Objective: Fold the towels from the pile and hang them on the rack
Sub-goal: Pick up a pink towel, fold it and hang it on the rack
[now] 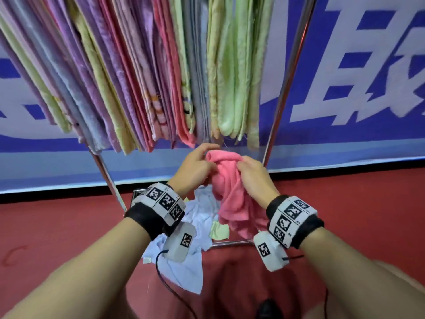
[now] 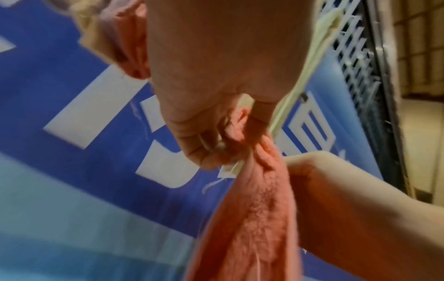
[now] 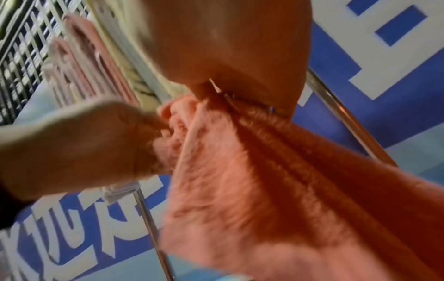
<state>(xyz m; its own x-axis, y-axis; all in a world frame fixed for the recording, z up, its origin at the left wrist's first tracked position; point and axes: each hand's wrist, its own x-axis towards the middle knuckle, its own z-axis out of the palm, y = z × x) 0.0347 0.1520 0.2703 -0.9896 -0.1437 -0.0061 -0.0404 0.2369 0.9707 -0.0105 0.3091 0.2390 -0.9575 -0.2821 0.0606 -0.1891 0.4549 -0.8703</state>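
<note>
Fingers [image 1: 208,149] of the left hand [image 1: 195,169] curl around and pinch the bunched top edge of a pink towel [image 1: 232,196]; in the left wrist view the thumb and fingers close on a gathered fold of the cloth. Fingers [image 1: 245,164] of the right hand [image 1: 255,178] curl into the same bunched edge, just beside those of the left hand, with the knuckles nearly touching. The towel hangs crumpled below both sets of fingers, between the wrists. Directly above the fingers, folded hung towels [image 1: 128,72] in purple, green, pink and blue-grey drape from the rack [image 1: 284,93], whose slanted metal poles pass to either side of the fingers. Below the fingers, behind the hanging pink cloth, lies the pile [image 1: 200,217] of loose pale blue and light green towels on the red floor [image 1: 368,215]. Beyond the fingers stands a blue banner [image 1: 368,65] with large white characters. Both wrists carry bands [image 1: 161,201] with black-and-white markers.
</note>
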